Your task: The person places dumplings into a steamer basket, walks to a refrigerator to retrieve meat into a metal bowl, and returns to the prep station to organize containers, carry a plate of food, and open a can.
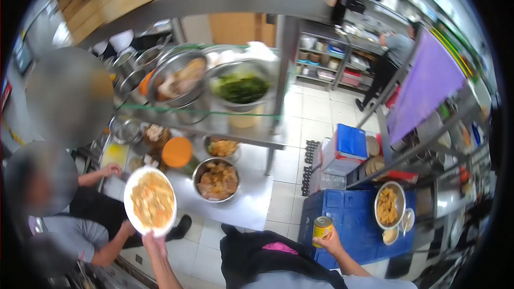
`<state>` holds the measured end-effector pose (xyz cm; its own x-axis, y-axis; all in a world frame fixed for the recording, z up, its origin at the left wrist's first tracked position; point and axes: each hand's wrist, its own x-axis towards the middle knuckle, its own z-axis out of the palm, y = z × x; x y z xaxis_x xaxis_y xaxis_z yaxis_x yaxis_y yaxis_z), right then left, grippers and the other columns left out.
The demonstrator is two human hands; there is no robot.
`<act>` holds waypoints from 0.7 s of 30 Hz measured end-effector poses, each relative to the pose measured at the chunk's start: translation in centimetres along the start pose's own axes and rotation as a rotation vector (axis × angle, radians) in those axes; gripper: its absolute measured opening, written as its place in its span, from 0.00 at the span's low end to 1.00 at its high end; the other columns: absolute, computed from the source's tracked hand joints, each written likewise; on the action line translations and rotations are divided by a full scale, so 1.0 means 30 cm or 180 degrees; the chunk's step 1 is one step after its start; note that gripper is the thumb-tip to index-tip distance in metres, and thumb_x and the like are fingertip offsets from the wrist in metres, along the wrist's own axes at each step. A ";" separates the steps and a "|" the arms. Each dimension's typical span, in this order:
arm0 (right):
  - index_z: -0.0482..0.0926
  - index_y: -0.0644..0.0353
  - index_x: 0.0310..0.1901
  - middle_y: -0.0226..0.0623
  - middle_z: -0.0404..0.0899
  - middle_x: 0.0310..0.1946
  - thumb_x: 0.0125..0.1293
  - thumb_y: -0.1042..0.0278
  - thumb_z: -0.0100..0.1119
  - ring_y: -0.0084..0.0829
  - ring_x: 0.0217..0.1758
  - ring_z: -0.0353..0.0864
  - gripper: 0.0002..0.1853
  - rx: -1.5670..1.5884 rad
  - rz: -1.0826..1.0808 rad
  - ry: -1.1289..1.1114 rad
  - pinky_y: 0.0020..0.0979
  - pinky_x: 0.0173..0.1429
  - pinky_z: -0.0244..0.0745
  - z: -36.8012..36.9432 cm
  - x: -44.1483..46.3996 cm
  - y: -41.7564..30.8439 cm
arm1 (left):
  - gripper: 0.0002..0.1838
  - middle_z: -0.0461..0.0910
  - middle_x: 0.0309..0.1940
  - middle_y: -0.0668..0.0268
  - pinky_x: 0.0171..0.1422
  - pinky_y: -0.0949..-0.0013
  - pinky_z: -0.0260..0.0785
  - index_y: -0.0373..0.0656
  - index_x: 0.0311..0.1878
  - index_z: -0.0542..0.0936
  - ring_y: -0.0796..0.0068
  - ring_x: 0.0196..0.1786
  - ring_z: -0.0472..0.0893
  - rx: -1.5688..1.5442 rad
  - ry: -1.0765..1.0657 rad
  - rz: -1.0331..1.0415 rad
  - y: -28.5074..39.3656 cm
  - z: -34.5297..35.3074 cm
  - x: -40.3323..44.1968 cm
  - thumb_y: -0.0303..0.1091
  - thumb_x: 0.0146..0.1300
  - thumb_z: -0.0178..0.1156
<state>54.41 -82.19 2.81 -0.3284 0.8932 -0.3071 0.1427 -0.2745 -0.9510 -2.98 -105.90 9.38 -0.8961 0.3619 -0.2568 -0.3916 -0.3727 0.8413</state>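
Observation:
My left hand [154, 240] grips the near rim of a white oval plate [128, 203], which is heaped with pale, noodle-like food and orange bits. A co-worker's hand [126, 228] is close to the plate's left edge; I cannot tell whether it touches. My right hand [331, 242] is wrapped round a yellow can [322, 228] with a metal top, held upright above the edge of a blue chest [348, 208]. Near the plate, a jar with an orange lid [177, 152] and a metal bowl of brown meat pieces [216, 180] stand on the steel counter [251, 203].
A glass-edged shelf above the counter carries a bowl of green vegetables [241, 86] and a bowl of meat [179, 77]. On the blue chest stands a bowl of fried pieces [388, 206]. A box with a blue top [345, 147] borders the tiled aisle [318, 101]; another person [393, 56] stands far back.

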 end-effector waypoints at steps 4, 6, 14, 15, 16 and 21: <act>0.72 0.60 0.61 0.35 0.81 0.51 0.49 0.66 0.84 0.29 0.54 0.81 0.39 -0.0260 -0.0152 0.0382 0.34 0.61 0.77 -0.219 -0.062 0.063 | 0.35 0.74 0.67 0.52 0.70 0.51 0.74 0.31 0.71 0.65 0.54 0.67 0.77 0.0241 -0.0812 -0.0600 -0.107 0.148 -0.383 0.24 0.57 0.57; 0.71 0.60 0.61 0.36 0.81 0.51 0.48 0.66 0.84 0.29 0.54 0.81 0.39 -0.0171 -0.0158 0.0551 0.34 0.61 0.77 -0.306 -0.089 0.096 | 0.36 0.73 0.67 0.50 0.70 0.48 0.74 0.32 0.72 0.64 0.52 0.68 0.77 0.0384 -0.1206 -0.0984 -0.150 0.289 -0.534 0.23 0.57 0.57; 0.71 0.60 0.61 0.35 0.80 0.51 0.47 0.66 0.85 0.29 0.53 0.81 0.40 0.0425 -0.0406 0.1264 0.34 0.60 0.77 -0.475 -0.098 0.142 | 0.29 0.74 0.65 0.49 0.69 0.41 0.73 0.33 0.71 0.64 0.49 0.67 0.77 0.0615 -0.2239 -0.2455 -0.736 0.712 -0.640 0.20 0.65 0.53; 0.71 0.60 0.61 0.35 0.80 0.51 0.47 0.66 0.85 0.29 0.53 0.81 0.40 0.0419 -0.0394 0.1320 0.34 0.60 0.77 -0.491 -0.106 0.159 | 0.28 0.74 0.64 0.49 0.69 0.45 0.73 0.33 0.69 0.65 0.51 0.66 0.77 0.0623 -0.2390 -0.2562 -0.810 0.809 -0.638 0.20 0.65 0.54; 0.71 0.60 0.61 0.35 0.80 0.51 0.47 0.66 0.85 0.29 0.53 0.80 0.40 0.0563 -0.0345 0.1421 0.34 0.60 0.77 -0.493 -0.104 0.148 | 0.27 0.75 0.64 0.50 0.69 0.49 0.74 0.33 0.68 0.66 0.54 0.65 0.78 0.0727 -0.2399 -0.2590 -0.918 0.881 -0.609 0.20 0.65 0.55; 0.69 0.60 0.62 0.36 0.78 0.52 0.44 0.68 0.86 0.28 0.55 0.79 0.44 0.0733 -0.0333 0.2004 0.35 0.61 0.76 -0.541 -0.033 0.147 | 0.28 0.78 0.61 0.53 0.58 0.45 0.82 0.35 0.69 0.65 0.54 0.59 0.83 0.0745 -0.3267 -0.2608 -1.356 1.405 -0.492 0.24 0.65 0.55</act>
<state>70.51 -78.52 -0.48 0.2868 0.9371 -0.1991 -0.0859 -0.1818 -0.9796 34.98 -60.06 -0.99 0.1818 0.9231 -0.3389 -0.6008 0.3771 0.7049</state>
